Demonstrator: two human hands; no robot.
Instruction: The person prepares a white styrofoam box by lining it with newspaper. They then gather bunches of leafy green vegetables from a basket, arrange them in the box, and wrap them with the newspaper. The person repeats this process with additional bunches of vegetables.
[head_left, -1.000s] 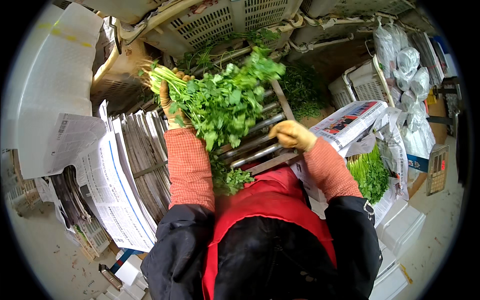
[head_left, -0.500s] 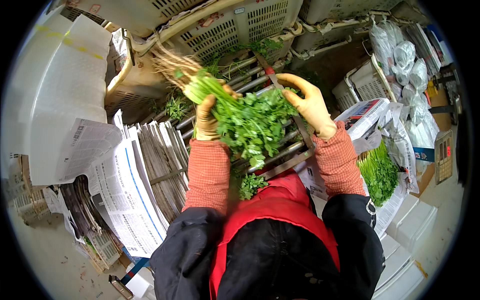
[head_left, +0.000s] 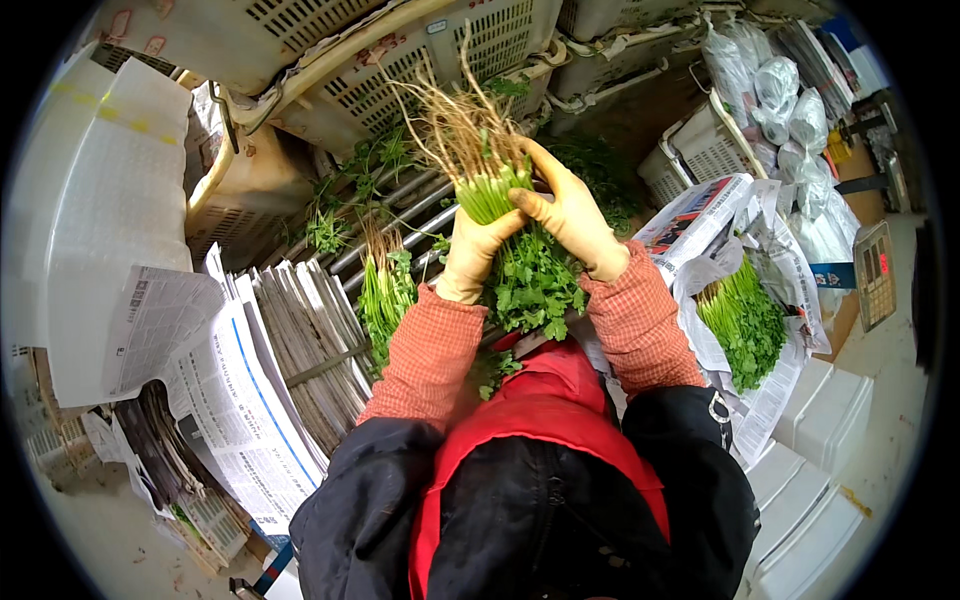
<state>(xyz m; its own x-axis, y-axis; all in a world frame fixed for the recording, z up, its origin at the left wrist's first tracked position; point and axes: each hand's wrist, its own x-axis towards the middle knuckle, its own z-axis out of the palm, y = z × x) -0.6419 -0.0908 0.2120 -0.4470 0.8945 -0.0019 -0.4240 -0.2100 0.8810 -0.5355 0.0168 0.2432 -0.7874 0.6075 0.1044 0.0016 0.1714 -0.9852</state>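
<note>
A bunch of coriander (head_left: 535, 285) with long brown roots is held up in front of me, roots pointing away and leaves hanging toward me. My left hand (head_left: 474, 258), in a pale yellow glove, is closed around the stems from the left. From the other side my right hand (head_left: 578, 215), gloved alike, grips the same bunch just below the roots. Beside my left forearm lies a smaller rooted bunch of greens (head_left: 384, 295). Loose green sprigs (head_left: 328, 230) lie on and around the metal bars (head_left: 395, 225) beneath.
Stacked newspapers (head_left: 250, 400) stand at my left by a white foam sheet (head_left: 110, 200). Slotted plastic crates (head_left: 400, 85) line the far side. At right, greens (head_left: 742, 325) lie on newspaper, near clear plastic bags (head_left: 815, 185), a calculator-like device (head_left: 874, 275) and white boxes (head_left: 825, 410).
The coriander has turned from roots at upper left to roots pointing away from me. My right hand, open beside the leaves before, has closed on the stems. The smaller bunch has come into sight.
</note>
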